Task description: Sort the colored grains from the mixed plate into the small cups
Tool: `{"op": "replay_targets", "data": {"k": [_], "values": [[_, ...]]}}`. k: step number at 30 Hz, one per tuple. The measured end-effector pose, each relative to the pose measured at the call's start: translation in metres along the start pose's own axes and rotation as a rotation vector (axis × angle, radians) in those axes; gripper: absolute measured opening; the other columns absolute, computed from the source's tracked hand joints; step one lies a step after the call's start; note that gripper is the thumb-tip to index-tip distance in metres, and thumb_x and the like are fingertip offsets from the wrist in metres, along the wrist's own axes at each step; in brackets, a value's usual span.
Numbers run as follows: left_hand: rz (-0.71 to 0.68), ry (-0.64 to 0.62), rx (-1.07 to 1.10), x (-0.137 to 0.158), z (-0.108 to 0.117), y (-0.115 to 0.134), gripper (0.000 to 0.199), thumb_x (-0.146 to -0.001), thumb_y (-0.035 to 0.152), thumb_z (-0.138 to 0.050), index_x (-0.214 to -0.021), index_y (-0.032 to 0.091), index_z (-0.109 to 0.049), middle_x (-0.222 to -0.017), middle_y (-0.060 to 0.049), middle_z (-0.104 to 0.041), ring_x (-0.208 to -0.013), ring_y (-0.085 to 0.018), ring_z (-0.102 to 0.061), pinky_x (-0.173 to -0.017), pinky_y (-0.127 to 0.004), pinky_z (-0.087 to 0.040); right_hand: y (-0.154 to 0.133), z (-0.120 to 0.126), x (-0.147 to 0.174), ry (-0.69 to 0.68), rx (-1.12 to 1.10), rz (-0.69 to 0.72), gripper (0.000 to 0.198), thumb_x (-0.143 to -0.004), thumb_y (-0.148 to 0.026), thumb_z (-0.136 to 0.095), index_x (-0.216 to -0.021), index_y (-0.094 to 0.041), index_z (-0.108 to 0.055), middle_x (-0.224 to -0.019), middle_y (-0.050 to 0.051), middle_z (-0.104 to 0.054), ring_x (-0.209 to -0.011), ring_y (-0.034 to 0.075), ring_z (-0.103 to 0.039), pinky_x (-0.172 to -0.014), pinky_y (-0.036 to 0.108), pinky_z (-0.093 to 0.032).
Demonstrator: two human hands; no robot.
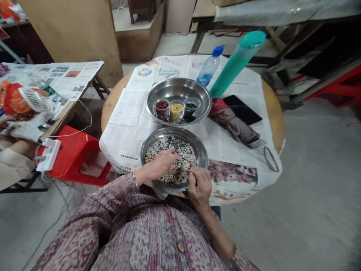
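A steel basin (pixel 203 149) near the table's front edge holds a spread of mixed grains and beans (pixel 184 152), white, yellow, red and black. My left hand (pixel 161 164) reaches over it, fingers curled down at the grains; its fingertips are partly hidden. At the basin's right front rim, my right hand (pixel 200 185) is closed in a pinch, and what it holds is too small to make out. Just behind stands a larger steel basin (pixel 153 88) with three clear cups: red beans (pixel 162 106), yellow grains (pixel 176 109) and black beans (pixel 190 107).
Newspaper (pixel 121 124) covers the round table (pixel 278 124). Toward the back right are a water bottle (pixel 209 67), a tall green container (pixel 237 64), a dark tablet (pixel 243 109) and a folded umbrella (pixel 234 122). A red stool (pixel 76 158) with a power strip (pixel 51 154) stands left.
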State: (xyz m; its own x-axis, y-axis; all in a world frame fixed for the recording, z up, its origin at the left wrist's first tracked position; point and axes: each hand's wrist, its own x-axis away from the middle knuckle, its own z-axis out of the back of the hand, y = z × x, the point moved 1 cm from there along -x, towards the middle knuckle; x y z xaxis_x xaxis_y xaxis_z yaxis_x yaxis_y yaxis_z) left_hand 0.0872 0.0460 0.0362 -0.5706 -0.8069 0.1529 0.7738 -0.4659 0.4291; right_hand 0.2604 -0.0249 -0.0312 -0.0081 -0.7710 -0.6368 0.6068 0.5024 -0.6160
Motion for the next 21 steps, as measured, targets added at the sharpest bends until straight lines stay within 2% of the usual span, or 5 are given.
{"op": "replay_targets", "data": {"k": [5, 10, 14, 18, 21], "values": [[-0.096, -0.034, 0.102, -0.005, 0.009, 0.004, 0.020, -0.088, 0.010, -0.057, -0.103, 0.016, -0.069, -0.098, -0.006, -0.068, -0.096, -0.020, -0.063, -0.096, -0.034, -0.050, 0.000, 0.000, -0.001, -0.008, 0.010, -0.011, 0.017, -0.094, -0.013, -0.049, -0.098, -0.022, -0.063, -0.090, 0.006, -0.066, -0.090, 0.022, -0.060, -0.086, 0.041, -0.048], [-0.086, -0.061, 0.055, 0.019, 0.019, 0.000, 0.018, -0.089, 0.007, -0.053, -0.095, 0.015, -0.068, -0.096, -0.006, -0.067, -0.097, -0.019, -0.063, -0.094, -0.030, -0.049, -0.001, 0.000, -0.002, -0.003, 0.007, 0.011, 0.017, -0.093, -0.009, -0.050, -0.098, -0.022, -0.061, -0.090, 0.006, -0.066, -0.090, 0.021, -0.059, -0.086, 0.040, -0.049], [-0.045, -0.131, -0.078, 0.044, 0.027, -0.005, 0.015, -0.093, 0.009, -0.051, -0.094, 0.017, -0.064, -0.100, -0.005, -0.064, -0.092, -0.018, -0.060, -0.088, -0.030, -0.050, -0.001, 0.000, -0.001, -0.002, 0.014, 0.011, 0.018, -0.093, -0.008, -0.050, -0.098, -0.022, -0.061, -0.090, 0.006, -0.066, -0.090, 0.021, -0.059, -0.086, 0.040, -0.049], [-0.049, -0.078, -0.165, 0.062, 0.040, -0.002, 0.004, -0.096, 0.020, -0.056, -0.094, 0.018, -0.059, -0.113, -0.006, -0.060, -0.106, -0.023, -0.054, -0.093, -0.035, -0.048, -0.001, 0.001, 0.000, -0.014, 0.017, -0.001, 0.017, -0.093, -0.010, -0.050, -0.098, -0.022, -0.061, -0.091, 0.006, -0.066, -0.091, 0.021, -0.059, -0.087, 0.041, -0.049], [0.004, -0.075, -0.188, 0.067, 0.041, 0.002, 0.010, -0.095, 0.022, -0.059, -0.103, 0.018, -0.056, -0.121, -0.009, -0.056, -0.110, -0.024, -0.052, -0.091, -0.035, -0.048, -0.001, 0.001, 0.000, -0.017, 0.014, -0.006, 0.017, -0.093, -0.010, -0.050, -0.097, -0.022, -0.061, -0.090, 0.006, -0.066, -0.091, 0.022, -0.059, -0.086, 0.041, -0.049]]}}
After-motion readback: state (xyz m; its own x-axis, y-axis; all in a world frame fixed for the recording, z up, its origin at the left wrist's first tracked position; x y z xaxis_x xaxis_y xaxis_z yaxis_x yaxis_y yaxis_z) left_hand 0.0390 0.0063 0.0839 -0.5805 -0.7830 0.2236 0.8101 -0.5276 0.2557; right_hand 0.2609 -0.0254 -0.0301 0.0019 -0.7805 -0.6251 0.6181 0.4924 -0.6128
